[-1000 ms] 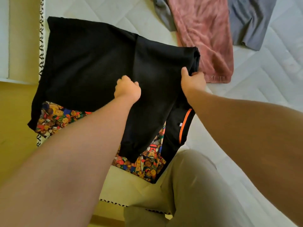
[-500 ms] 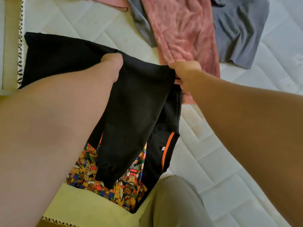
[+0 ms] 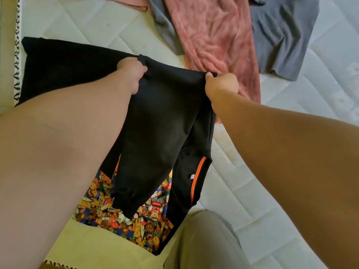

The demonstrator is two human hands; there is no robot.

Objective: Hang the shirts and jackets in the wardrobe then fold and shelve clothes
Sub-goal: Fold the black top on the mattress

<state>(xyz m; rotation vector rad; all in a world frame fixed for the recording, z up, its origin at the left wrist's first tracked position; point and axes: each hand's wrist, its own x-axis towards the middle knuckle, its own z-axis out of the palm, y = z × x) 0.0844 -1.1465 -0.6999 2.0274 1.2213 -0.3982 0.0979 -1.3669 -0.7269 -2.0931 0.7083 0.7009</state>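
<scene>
A black sweatshirt (image 3: 165, 117) with a colourful cartoon print and an orange stripe inside the collar lies partly on the white quilted mattress (image 3: 242, 191). My left hand (image 3: 132, 74) grips its folded upper edge near the middle. My right hand (image 3: 221, 86) pinches the same edge at the right corner. Between the two hands the cloth is lifted and hangs down, with a sleeve dangling over the print. My left forearm hides much of the shirt's left part.
A pink garment (image 3: 213, 41) and grey garments (image 3: 281, 35) lie spread at the far side of the mattress. My knee in beige trousers (image 3: 204, 239) rests at the near edge. The mattress border with black-and-white trim (image 3: 17, 55) runs along the left.
Both hands have moved forward along the black sweatshirt to its folded upper edge and lifted it. The view has shifted toward the far garments.
</scene>
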